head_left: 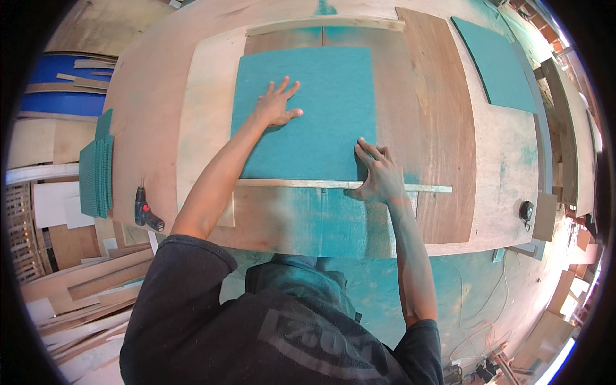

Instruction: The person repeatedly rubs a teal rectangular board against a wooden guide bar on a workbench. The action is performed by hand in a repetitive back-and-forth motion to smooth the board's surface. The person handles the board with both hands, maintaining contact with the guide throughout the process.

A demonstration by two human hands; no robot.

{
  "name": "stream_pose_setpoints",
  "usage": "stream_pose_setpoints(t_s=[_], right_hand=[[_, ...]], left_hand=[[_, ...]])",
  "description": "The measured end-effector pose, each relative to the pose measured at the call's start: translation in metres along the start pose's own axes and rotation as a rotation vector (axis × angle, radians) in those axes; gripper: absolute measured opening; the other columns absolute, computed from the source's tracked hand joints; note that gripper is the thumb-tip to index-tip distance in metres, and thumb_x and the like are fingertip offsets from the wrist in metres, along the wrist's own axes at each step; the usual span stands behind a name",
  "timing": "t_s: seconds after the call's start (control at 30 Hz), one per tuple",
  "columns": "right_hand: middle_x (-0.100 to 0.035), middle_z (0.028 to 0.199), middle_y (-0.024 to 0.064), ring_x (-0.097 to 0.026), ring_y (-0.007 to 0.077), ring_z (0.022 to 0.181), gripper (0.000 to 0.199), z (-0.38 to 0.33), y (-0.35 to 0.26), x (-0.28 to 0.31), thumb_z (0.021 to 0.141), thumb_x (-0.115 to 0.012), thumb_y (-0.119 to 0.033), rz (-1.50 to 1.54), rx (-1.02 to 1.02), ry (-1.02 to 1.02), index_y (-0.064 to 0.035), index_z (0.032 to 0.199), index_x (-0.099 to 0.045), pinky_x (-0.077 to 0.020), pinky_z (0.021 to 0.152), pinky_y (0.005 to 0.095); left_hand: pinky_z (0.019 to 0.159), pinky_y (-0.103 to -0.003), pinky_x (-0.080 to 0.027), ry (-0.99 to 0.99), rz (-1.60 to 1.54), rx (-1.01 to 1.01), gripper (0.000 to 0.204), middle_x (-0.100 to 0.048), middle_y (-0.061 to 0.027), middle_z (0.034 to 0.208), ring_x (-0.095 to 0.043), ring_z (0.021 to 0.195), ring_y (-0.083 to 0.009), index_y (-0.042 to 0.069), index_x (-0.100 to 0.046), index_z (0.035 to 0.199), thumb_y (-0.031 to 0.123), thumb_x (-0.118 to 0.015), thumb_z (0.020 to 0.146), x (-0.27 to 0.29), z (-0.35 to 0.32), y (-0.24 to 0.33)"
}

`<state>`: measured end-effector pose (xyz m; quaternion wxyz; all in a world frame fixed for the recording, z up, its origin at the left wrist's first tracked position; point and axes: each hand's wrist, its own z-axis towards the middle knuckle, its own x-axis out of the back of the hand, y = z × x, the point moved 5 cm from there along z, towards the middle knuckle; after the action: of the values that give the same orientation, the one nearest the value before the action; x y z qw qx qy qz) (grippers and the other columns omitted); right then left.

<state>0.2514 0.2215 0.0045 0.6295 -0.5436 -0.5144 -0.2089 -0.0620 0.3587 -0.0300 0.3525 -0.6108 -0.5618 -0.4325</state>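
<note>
A flat teal square board (pixel 301 151) lies on the wooden worktable in front of me. My left hand (pixel 278 107) rests on its upper middle, palm down with fingers spread. At its lower right edge is my right hand (pixel 380 173), open, fingertips on the board's edge and thumb stretched out near a thin wooden strip (pixel 282 183). This strip runs along the board's near edge. Another wooden strip (pixel 327 25) lies beyond the far edge. Under the board are brown wooden panels (pixel 443 160) stained with teal dust.
A second teal board (pixel 494 64) lies at the far right. A stack of teal pieces (pixel 96 173) stands at the table's left edge. Near it lies a cordless drill (pixel 145 208). A tape measure (pixel 526 211) sits on the right. Wood offcuts (pixel 96 289) are piled at left.
</note>
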Motion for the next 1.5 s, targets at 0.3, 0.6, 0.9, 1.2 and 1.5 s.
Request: stream_pose_setpoints(t_s=[0.3,0.6,0.9,1.2,1.5], right_hand=[[-0.046,0.164,-0.0064,-0.055,0.0293,0.133,0.112,0.057,0.017,0.007,0.050,-0.091,-0.046,-0.079,-0.023,-0.037,-0.0179,0.153,-0.056,-0.0579,0.106,0.0484],[-0.044,0.165,-0.0101,-0.055,0.0245,0.134,0.117,0.163,0.042,0.032,0.049,-0.090,-0.054,-0.111,-0.044,-0.068,-0.0179,0.155,-0.054,-0.0553,0.112,0.0441],[-0.044,0.165,-0.0121,-0.053,0.0251,0.137,0.116,0.273,0.063,0.057,0.051,-0.089,-0.053,-0.120,-0.034,-0.032,-0.0213,0.157,-0.052,-0.0518,0.116,0.0453],[-0.050,0.162,-0.0045,-0.056,0.0323,0.134,0.115,0.262,0.070,0.054,0.053,-0.089,-0.062,-0.084,0.038,-0.008,-0.0129,0.153,-0.057,-0.0510,0.115,0.0483],[-0.049,0.163,-0.0001,-0.049,0.0302,0.140,0.115,0.143,0.038,0.030,0.059,-0.084,-0.068,-0.186,0.068,-0.027,-0.0109,0.155,-0.055,-0.0443,0.115,0.0510]], left_hand=[[0.123,-0.068,-0.033,0.054,0.002,0.000,0.092,-0.011,-0.0027,0.178,-0.020,0.158,-0.0468,0.038,-0.018,0.169,0.071,-0.061,0.095,0.008,0.065,-0.024],[0.126,-0.068,-0.028,0.050,0.010,0.124,0.081,-0.006,0.0047,0.178,-0.013,0.162,-0.0359,0.044,-0.014,0.168,0.067,-0.053,0.101,0.045,0.171,-0.047],[0.123,-0.071,-0.028,0.097,-0.001,0.187,0.077,-0.008,0.0019,0.178,-0.018,0.161,-0.0403,0.042,-0.013,0.169,0.071,-0.042,0.103,0.080,0.268,-0.081],[0.119,-0.072,-0.034,0.155,0.118,0.122,0.081,-0.015,0.0028,0.177,-0.024,0.159,-0.0371,0.039,-0.019,0.168,0.079,-0.036,0.100,0.086,0.245,-0.075],[0.121,-0.065,-0.036,0.176,-0.021,0.088,0.085,-0.018,0.0005,0.177,-0.024,0.159,-0.0373,0.033,-0.024,0.169,0.076,-0.046,0.099,0.046,0.104,-0.033]])
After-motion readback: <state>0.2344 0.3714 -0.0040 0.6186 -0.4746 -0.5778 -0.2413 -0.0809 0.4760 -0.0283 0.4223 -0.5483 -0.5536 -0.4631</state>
